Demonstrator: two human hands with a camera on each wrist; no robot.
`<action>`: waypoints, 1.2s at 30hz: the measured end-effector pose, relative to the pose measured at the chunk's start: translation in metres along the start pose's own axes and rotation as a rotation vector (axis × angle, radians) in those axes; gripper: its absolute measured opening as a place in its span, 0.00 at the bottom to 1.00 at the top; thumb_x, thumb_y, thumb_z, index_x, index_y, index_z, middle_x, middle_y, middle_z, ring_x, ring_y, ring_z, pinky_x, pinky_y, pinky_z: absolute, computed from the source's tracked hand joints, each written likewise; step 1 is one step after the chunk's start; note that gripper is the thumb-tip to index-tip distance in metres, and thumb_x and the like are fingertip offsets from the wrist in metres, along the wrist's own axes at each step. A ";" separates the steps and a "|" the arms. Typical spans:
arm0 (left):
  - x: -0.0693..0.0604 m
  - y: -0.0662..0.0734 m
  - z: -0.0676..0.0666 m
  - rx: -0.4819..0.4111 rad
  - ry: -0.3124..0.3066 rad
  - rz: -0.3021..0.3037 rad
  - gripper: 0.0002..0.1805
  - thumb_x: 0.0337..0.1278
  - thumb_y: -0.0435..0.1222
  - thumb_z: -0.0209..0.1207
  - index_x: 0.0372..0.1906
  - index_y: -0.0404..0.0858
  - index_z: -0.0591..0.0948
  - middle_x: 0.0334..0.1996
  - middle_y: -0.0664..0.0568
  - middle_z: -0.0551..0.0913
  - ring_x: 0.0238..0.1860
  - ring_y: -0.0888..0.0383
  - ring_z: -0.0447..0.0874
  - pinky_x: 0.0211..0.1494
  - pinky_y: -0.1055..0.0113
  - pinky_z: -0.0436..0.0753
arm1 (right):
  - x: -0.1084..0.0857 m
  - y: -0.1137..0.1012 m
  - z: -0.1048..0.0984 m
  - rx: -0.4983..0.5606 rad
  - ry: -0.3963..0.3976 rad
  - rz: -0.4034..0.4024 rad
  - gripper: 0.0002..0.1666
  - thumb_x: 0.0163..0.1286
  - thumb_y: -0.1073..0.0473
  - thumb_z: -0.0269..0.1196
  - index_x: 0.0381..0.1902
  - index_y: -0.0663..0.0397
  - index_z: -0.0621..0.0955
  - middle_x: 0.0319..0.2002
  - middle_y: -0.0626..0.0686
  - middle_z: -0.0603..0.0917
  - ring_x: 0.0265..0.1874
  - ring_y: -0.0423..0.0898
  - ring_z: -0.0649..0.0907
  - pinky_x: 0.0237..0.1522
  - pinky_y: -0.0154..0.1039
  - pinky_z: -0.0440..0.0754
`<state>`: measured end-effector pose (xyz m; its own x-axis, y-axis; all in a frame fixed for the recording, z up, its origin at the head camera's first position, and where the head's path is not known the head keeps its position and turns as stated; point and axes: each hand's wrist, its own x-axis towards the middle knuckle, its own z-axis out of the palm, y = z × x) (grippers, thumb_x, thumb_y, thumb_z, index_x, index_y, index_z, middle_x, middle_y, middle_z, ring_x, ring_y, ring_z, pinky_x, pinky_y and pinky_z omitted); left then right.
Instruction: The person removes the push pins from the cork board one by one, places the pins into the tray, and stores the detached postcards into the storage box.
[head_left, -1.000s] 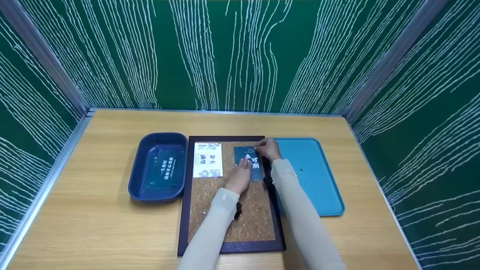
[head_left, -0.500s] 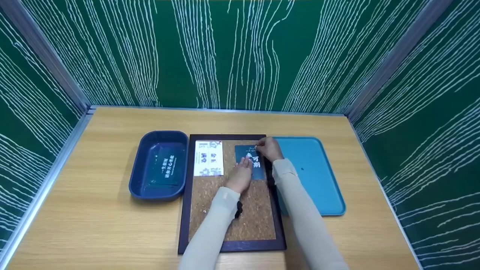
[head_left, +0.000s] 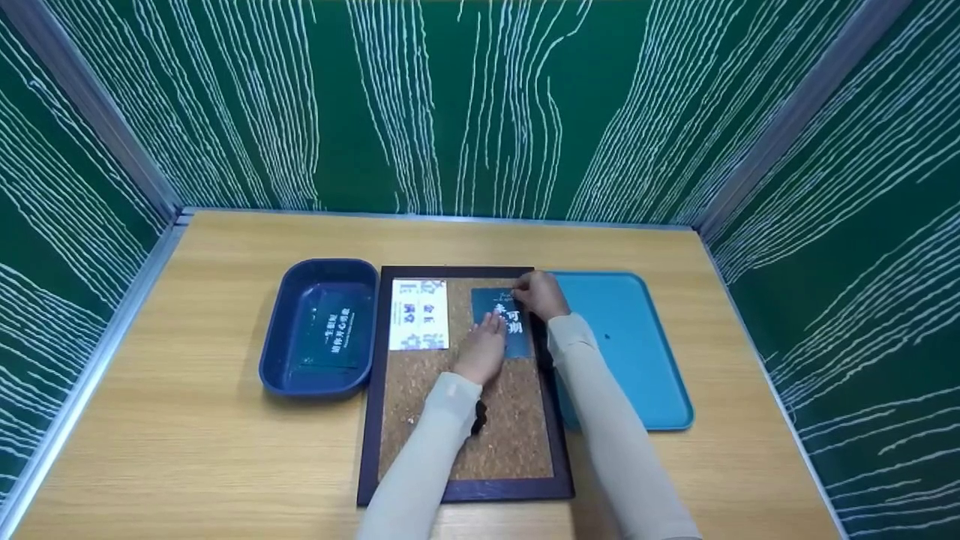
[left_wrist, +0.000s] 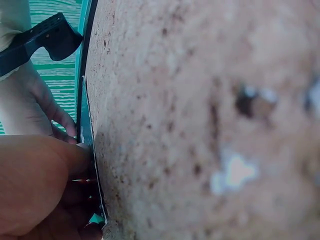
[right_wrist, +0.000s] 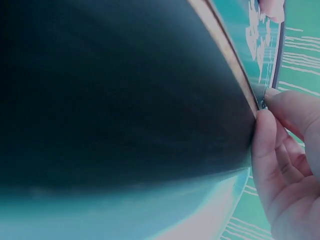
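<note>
On the cork board (head_left: 465, 420) lies a dark green card (head_left: 517, 346) with white characters. My left hand (head_left: 482, 352) rests on the card's lower left part, fingers extended; the left wrist view shows this hand (left_wrist: 35, 185) along the card's edge (left_wrist: 86, 122). At the card's upper right corner is my right hand (head_left: 543, 295), thumb and forefinger pinched. In the right wrist view, the right hand (right_wrist: 295, 160) holds a tiny clear pin (right_wrist: 264, 104) at that corner, mostly hidden by the fingertips. A white patterned card (head_left: 418, 315) lies at the board's upper left.
Left of the board stands a dark blue bin (head_left: 274, 352) holding green cards (head_left: 330, 337). A light blue tray (head_left: 630, 352) lies right of the board, partly behind my right forearm. Small clear bits (head_left: 411, 421) sit on the lower left cork. Green panels (head_left: 450, 112) border the table.
The head view has shifted slightly. Both hands keep nearly the same places on the card, and the pale bit at the right fingertips shows less than before.
</note>
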<state>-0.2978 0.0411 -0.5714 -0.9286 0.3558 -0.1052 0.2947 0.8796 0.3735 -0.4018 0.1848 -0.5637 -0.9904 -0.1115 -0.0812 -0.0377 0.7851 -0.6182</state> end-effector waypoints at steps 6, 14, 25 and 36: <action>0.001 0.000 0.002 0.033 0.001 -0.002 0.25 0.73 0.26 0.32 0.71 0.33 0.62 0.75 0.44 0.56 0.76 0.49 0.52 0.77 0.57 0.58 | 0.003 0.000 0.001 -0.077 -0.007 -0.083 0.09 0.68 0.64 0.61 0.39 0.58 0.87 0.39 0.56 0.86 0.32 0.48 0.83 0.32 0.41 0.82; 0.001 0.000 0.001 0.043 0.003 -0.006 0.26 0.73 0.26 0.33 0.72 0.33 0.62 0.74 0.44 0.57 0.76 0.48 0.53 0.76 0.57 0.59 | 0.007 0.002 0.002 -0.264 -0.030 -0.252 0.09 0.67 0.65 0.60 0.37 0.61 0.88 0.35 0.57 0.88 0.31 0.48 0.84 0.36 0.44 0.84; 0.000 0.001 0.001 0.023 0.018 -0.010 0.25 0.74 0.28 0.34 0.72 0.34 0.62 0.75 0.44 0.56 0.76 0.48 0.52 0.76 0.55 0.59 | 0.009 0.006 -0.001 -0.247 -0.037 -0.298 0.10 0.68 0.65 0.60 0.40 0.61 0.87 0.38 0.58 0.88 0.36 0.51 0.86 0.41 0.45 0.86; 0.002 -0.001 0.004 0.034 0.027 0.007 0.25 0.73 0.27 0.32 0.71 0.33 0.63 0.74 0.43 0.58 0.75 0.48 0.54 0.76 0.56 0.60 | 0.010 0.014 0.005 -0.349 0.043 -0.447 0.08 0.65 0.68 0.60 0.34 0.63 0.86 0.34 0.59 0.86 0.31 0.51 0.82 0.36 0.46 0.83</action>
<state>-0.2991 0.0418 -0.5756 -0.9323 0.3533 -0.0778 0.3078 0.8877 0.3423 -0.4114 0.1914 -0.5767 -0.8721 -0.4605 0.1655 -0.4893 0.8228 -0.2892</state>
